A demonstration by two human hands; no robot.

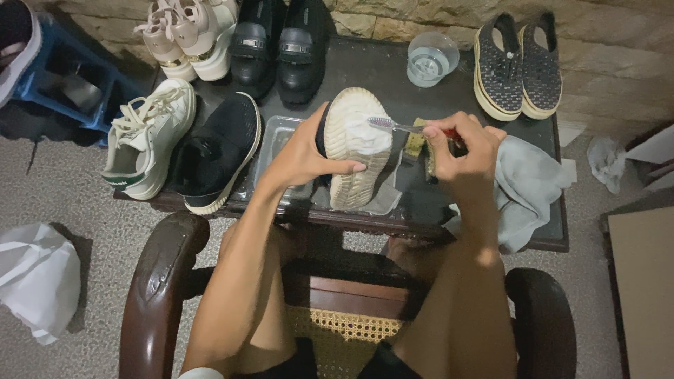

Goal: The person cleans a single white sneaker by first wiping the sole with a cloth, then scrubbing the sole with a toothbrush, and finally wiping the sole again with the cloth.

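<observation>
My left hand [309, 151] grips a black shoe [354, 144] turned sole-up, its pale ribbed sole facing me and partly covered in white foam. My right hand [463, 151] holds a toothbrush [393, 125] by its handle, and the bristles rest on the foamy upper part of the sole. Both hands are over the middle of a low dark table [393, 77]. Under the shoe lies a clear plastic tray [270, 151].
On the table: a white sneaker [147, 137], a black sneaker [214, 154], beige shoes [189, 35], black loafers [281, 45], dark patterned slip-ons [519, 63], a clear container [432, 57], a grey cloth [530, 186]. A white bag [35, 277] lies on the floor at left. Dark wooden chair arms [158, 288] flank my legs.
</observation>
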